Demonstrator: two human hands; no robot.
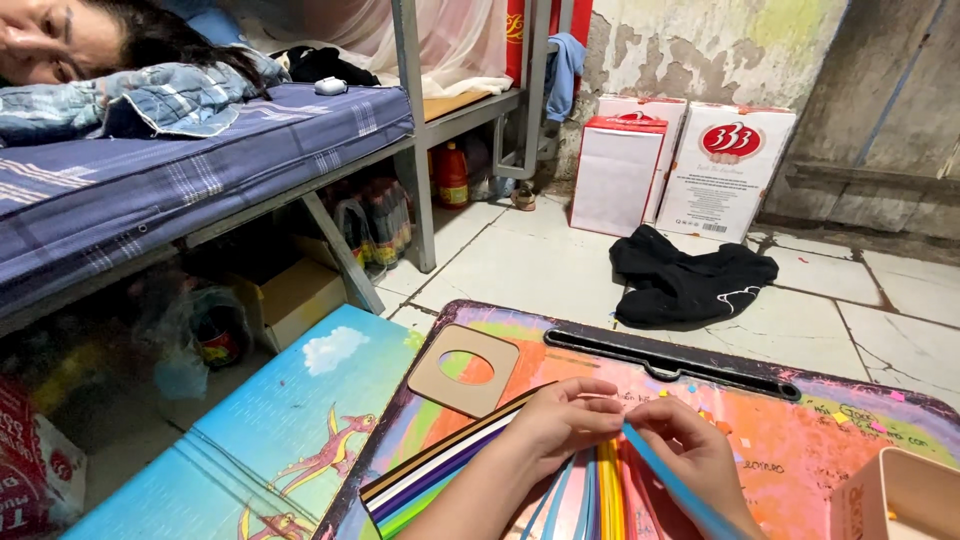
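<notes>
My left hand (560,420) and my right hand (690,450) meet over a colourful small table (800,440), fingertips pinched together on thin paper strips. A light blue strip (665,485) runs down from my right fingers. Yellow, blue and pink strips (595,490) hang below both hands. A fanned stack of many-coloured paper strips (440,465) lies under my left wrist. A tan cardboard template with an oval hole (463,369) rests on the table's far left corner.
A tan box (900,495) stands at the table's right. A black garment (690,280) lies on the tiled floor near white cartons (690,165). A person lies on a blue-mattress bunk bed (200,160) at left; a picture mat (290,440) lies beside the table.
</notes>
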